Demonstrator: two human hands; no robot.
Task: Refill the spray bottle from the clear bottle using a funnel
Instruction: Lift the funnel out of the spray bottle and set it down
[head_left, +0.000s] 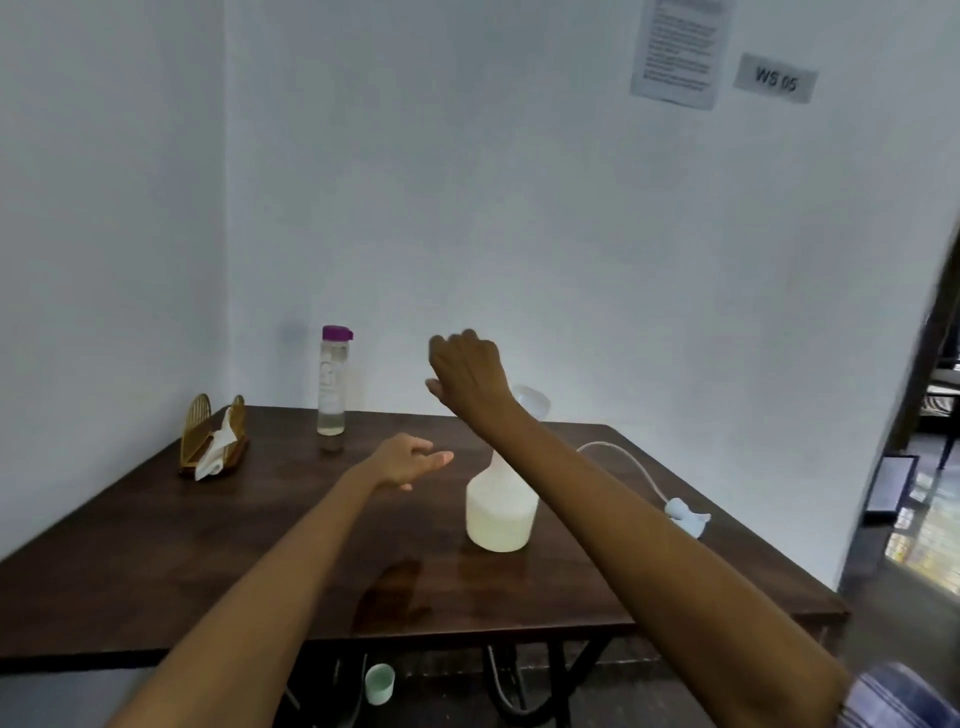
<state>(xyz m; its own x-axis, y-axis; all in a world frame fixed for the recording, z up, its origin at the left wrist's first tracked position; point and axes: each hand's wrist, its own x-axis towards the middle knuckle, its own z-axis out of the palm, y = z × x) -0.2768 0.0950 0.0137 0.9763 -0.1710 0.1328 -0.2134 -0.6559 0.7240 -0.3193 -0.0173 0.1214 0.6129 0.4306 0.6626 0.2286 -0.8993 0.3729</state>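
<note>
The white spray bottle (501, 512) stands uncapped near the middle of the dark table (130, 561). A clear funnel (532, 402) sits in its neck, partly hidden behind my right forearm. Its pale blue spray head (685, 514) with a tube lies on the table to the right. The clear bottle (332, 387) with a purple cap stands upright at the back left, with a little liquid at its bottom. My right hand (467, 371) hovers above and left of the funnel, fingers loosely bent away, nothing seen in it. My left hand (410, 460) floats relaxed left of the spray bottle.
A golden napkin holder (213, 441) with white tissue sits at the table's back left. A wet patch (395, 587) marks the table near the front edge. A mint green cup (379, 683) lies on the floor under the table. A doorway opens on the right.
</note>
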